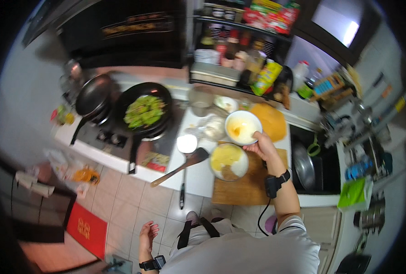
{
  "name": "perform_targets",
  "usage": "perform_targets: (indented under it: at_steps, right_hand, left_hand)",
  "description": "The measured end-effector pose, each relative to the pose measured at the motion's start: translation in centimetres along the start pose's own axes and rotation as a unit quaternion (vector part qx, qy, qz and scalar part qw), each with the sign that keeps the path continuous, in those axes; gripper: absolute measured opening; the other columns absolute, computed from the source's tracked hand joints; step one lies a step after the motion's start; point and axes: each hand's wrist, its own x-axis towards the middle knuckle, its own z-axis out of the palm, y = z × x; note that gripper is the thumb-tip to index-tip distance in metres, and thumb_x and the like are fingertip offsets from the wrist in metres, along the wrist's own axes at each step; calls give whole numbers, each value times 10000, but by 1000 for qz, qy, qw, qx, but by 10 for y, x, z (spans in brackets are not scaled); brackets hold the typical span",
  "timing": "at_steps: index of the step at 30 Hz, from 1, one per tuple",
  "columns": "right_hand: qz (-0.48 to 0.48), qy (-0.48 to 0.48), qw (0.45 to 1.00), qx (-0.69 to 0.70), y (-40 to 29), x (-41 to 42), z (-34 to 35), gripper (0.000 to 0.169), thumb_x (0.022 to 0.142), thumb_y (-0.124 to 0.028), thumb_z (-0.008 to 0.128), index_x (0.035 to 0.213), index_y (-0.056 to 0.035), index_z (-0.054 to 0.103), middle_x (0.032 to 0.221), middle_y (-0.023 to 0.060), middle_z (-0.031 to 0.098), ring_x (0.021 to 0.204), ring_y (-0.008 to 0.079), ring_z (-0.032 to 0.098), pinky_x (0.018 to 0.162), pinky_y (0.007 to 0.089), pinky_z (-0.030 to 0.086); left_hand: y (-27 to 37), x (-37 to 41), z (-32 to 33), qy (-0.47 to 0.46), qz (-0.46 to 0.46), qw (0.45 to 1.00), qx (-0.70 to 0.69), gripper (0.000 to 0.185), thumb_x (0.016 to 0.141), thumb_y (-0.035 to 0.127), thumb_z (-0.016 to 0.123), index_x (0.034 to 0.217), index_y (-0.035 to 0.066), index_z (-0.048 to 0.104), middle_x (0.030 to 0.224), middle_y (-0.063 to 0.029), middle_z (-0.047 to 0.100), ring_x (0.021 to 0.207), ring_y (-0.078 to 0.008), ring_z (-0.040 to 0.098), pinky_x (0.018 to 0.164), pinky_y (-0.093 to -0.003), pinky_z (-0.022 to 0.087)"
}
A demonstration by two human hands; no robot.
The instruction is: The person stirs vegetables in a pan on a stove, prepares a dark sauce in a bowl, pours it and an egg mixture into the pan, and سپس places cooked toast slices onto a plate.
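Observation:
My right hand (pixel 262 146) grips the rim of a white bowl (pixel 243 127) with a little yellow residue inside. Just below that bowl, a second bowl (pixel 229 162) holds something yellow beside white and brown patches, at the left part of a wooden cutting board (pixel 246 191). My left hand (pixel 149 231) hangs over the floor with its fingers apart, holding nothing. Left of the bowls lie a spatula with a wooden handle (pixel 179 169) and a steel ladle (pixel 187 144) with a black grip. Chopped green vegetables (pixel 144 111) sit in a black wok (pixel 165 89) on the stove.
A second pan (pixel 95 96) stands on the left burner. Behind the bowls are a plastic bag (pixel 212 128), a clear container (pixel 201 99) and an orange board (pixel 271 120). A rack (pixel 220 84) holds bottles and packets. The sink (pixel 326 171) is at the right.

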Motion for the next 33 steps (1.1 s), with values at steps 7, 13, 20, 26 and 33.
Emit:
perform_targets:
  at_steps: [7, 13, 20, 26, 33]
  right_hand:
    - [-60, 130, 983, -116, -17, -74, -73, 460, 815, -101, 366, 1248, -12, 238, 875, 181, 551, 509, 202, 574, 418, 263, 480]
    - [-105, 71, 980, -153, -35, -37, -33, 435, 817, -88, 373, 1232, -32, 255, 866, 175, 559, 486, 193, 568, 390, 263, 476]
    - [-198, -24, 940, -276, -43, 89, 125, 395, 799, -68, 414, 1164, 5, 280, 849, 198, 572, 428, 217, 564, 335, 294, 469]
    - [-517, 37, 671, -530, 8, 201, 252, 487, 750, -69, 528, 1191, -32, 323, 1107, 289, 473, 808, 437, 572, 680, 487, 486]
    - [-593, -55, 355, -720, 29, 206, 313, 469, 758, -89, 563, 1191, -36, 391, 986, 209, 480, 655, 332, 598, 560, 397, 523]
  left_hand:
    - [29, 27, 85, -133, -19, 987, 86, 330, 917, 293, 419, 1157, 78, 491, 994, -53, 618, 836, -122, 581, 739, -246, 431]
    - [32, 4, 101, -111, -3, 988, 104, 312, 937, 259, 394, 1160, 64, 492, 1023, -64, 614, 871, -128, 579, 776, -253, 432]
    - [-1, -34, 32, 40, 49, 998, 23, 316, 943, 275, 397, 1155, 63, 497, 1019, -72, 622, 876, -133, 583, 776, -260, 432]
    - [-45, -84, -19, 194, 52, 975, -95, 292, 935, 284, 408, 1114, 80, 514, 976, -60, 632, 810, -123, 587, 719, -270, 434]
    - [-68, -97, -55, 262, 24, 956, -130, 267, 933, 270, 405, 1092, 86, 516, 955, -57, 631, 791, -124, 585, 706, -269, 436]
